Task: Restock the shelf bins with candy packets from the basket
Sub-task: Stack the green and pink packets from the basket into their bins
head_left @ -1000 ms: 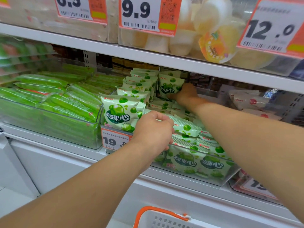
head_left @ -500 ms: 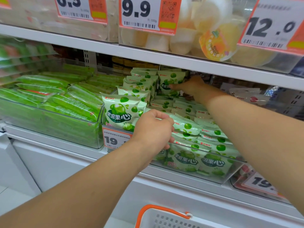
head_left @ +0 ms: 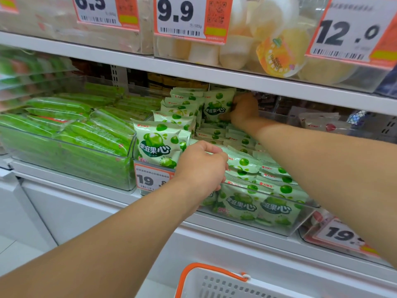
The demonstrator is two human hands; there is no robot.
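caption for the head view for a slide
Right hand stands a candy packet upright; left hand grips flat packets.

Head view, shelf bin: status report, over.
Left hand grips flat packets at bin front. Right hand holds upright packet at the back. Basket below, contents unseen. Nothing in the way.

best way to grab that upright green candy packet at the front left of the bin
Pinch the upright packet by its crimped top edge, coming from above and in front. It stands on end facing outward, with the top seam free above the bin's front wall. The left hand crowds its right side, so that side is blocked.
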